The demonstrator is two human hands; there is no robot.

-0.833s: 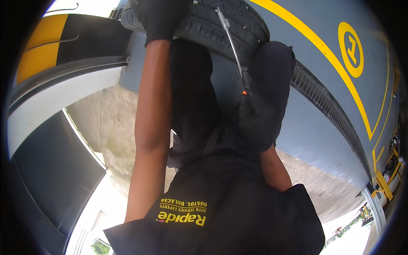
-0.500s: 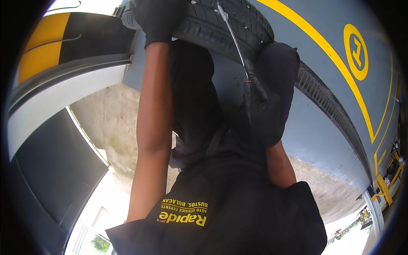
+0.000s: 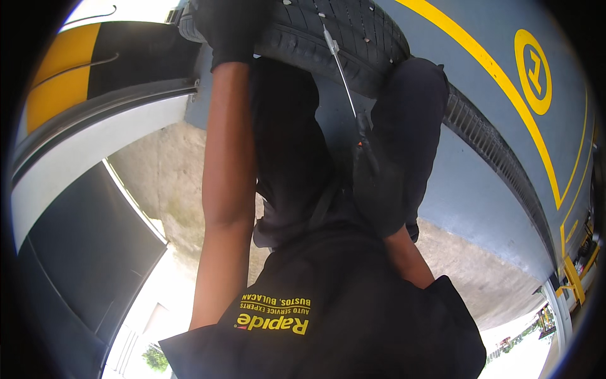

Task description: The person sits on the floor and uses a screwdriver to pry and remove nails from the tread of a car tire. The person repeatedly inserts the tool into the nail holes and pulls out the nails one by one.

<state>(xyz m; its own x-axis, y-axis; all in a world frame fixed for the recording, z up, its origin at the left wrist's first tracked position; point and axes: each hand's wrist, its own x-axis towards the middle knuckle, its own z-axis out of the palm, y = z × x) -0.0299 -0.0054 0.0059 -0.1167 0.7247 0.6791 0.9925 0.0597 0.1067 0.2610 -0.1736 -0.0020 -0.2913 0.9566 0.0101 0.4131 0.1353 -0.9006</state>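
A black tire (image 3: 328,47) lies at the top of the view, with small pale stones in its tread grooves. My left hand (image 3: 232,28), in a black glove, is at the tire's left part; its fingers blend into the dark and cannot be made out. My right hand (image 3: 377,180), also in a black glove, is closed around a long, thin-shafted metal tool (image 3: 341,69) near my right knee. The tool points up toward the tread, with a wider tip and a bit of orange by the grip. Its handle is hidden in my glove.
My bent knees (image 3: 410,95) are just below the tire. Grey painted floor (image 3: 480,177) with yellow lines and a long slotted drain grate (image 3: 486,139) lies to the right. A yellow-and-black striped surface (image 3: 69,60) and a white ledge (image 3: 107,139) are at the left.
My right hand has drawn back toward me and slightly left. The tool's tip has come a little way back with it. My left hand stays nearly where it was at the tire.
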